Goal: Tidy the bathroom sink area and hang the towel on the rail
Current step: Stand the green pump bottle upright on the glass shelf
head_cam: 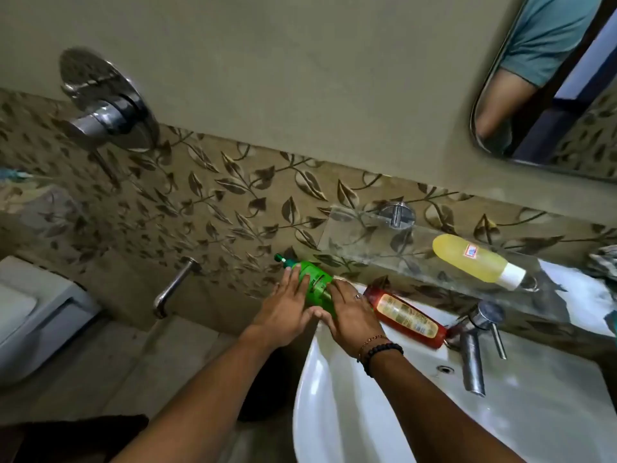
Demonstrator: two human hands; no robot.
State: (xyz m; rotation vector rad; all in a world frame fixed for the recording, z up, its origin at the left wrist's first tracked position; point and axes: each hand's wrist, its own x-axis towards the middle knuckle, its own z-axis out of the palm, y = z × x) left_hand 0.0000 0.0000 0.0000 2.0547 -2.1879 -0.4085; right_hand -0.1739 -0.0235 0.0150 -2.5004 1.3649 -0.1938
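Both hands were on the green pump bottle [315, 285], which sat at the back-left corner of the white sink [337, 412], tilted w/ its pump head toward the leaf-pattern tile wall [207, 202]. Left hand [283, 310] lay flat along the bottle's left side, fingers stretched up toward the pump neck. Right hand [350, 315] wrapped the bottle's lower body from the right, thumb under, ring on one finger; bead bracelets [377, 349] at that wrist. So both hands were clamped on the same bottle.

Just right of it, a red bottle [405, 315] lay on its side along the sink's back ledge, cap end near the chrome basin tap [474, 342]. Above, a glass shelf [367, 242] was fixed to the wall & a yellow bottle w/ white cap [474, 260] lay on its side on it. A bit of cloth [604, 259] showed at the far right edge, too cropped to tell if it was the towel.

Left of the sink: a wall spout [173, 289], a round chrome shower valve [107, 105] higher up, & part of a white toilet [36, 312] at the left edge. A mirror [547, 95] at top right reflected a teal sleeve & an arm.
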